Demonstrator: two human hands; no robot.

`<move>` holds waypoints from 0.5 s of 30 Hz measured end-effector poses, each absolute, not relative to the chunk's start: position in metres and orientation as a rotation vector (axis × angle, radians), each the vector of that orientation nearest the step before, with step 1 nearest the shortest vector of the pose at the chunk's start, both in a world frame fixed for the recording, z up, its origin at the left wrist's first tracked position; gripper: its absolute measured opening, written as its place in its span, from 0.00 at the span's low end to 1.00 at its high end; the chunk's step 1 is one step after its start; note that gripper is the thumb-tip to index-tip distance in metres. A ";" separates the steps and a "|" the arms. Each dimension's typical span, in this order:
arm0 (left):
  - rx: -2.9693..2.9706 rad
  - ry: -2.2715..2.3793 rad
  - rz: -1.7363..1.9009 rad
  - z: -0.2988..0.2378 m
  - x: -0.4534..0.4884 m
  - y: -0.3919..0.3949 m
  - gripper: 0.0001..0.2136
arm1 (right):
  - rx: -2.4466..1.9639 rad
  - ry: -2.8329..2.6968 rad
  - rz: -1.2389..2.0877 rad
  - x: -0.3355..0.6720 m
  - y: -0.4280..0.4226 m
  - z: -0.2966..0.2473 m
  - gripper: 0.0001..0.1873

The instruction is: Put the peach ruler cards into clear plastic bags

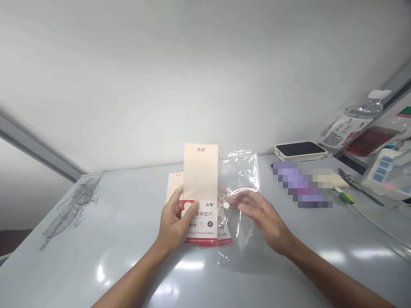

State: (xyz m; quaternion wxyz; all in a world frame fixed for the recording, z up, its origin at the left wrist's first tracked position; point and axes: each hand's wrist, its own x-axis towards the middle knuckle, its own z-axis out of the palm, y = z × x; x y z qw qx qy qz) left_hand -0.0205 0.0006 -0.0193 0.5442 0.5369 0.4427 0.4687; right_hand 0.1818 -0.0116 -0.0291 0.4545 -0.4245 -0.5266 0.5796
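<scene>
In the middle of the head view, my left hand pinches a printed cardboard insert, pale cream above with a white and red lower part. The thumb lies across its front. Beside it, my right hand is closed on a clear plastic pouch, fingers behind the film and thumb in front. A white snap button shows on the pouch near the thumb. The pouch's left edge meets or overlaps the card's right edge. Below and behind them lie more similar cards on the table, partly hidden.
To the right on the grey table are a phone, a blurred-out purple item, a cream block with a cable and scissors. A plastic bottle leans farther back. A white wall rises behind the table; a dark drawing marks its left.
</scene>
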 end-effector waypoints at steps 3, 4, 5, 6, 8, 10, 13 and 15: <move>1.228 0.975 1.047 -0.019 -0.022 0.004 0.25 | -1.052 -1.336 1.391 0.185 -0.006 -0.030 0.12; 1.218 0.969 1.015 -0.019 -0.023 0.005 0.26 | -1.037 -1.350 1.375 0.186 -0.005 -0.029 0.13; 1.211 0.971 0.984 -0.019 -0.023 0.006 0.26 | -1.024 -1.359 1.364 0.187 -0.003 -0.029 0.15; 1.207 0.980 0.957 -0.019 -0.023 0.006 0.26 | -1.015 -1.361 1.357 0.188 -0.002 -0.028 0.16; 1.197 1.001 0.915 -0.019 -0.023 0.007 0.26 | -0.999 -1.338 1.353 0.188 -0.001 -0.027 0.19; 1.181 1.011 0.886 -0.019 -0.023 0.007 0.26 | -0.945 -1.298 1.376 0.188 0.000 -0.026 0.22; 1.169 1.016 0.859 -0.019 -0.021 0.007 0.26 | -0.863 -1.232 1.411 0.187 0.000 -0.027 0.23; 1.178 1.024 0.848 -0.020 -0.021 0.006 0.26 | -0.849 -1.207 1.405 0.187 0.001 -0.027 0.24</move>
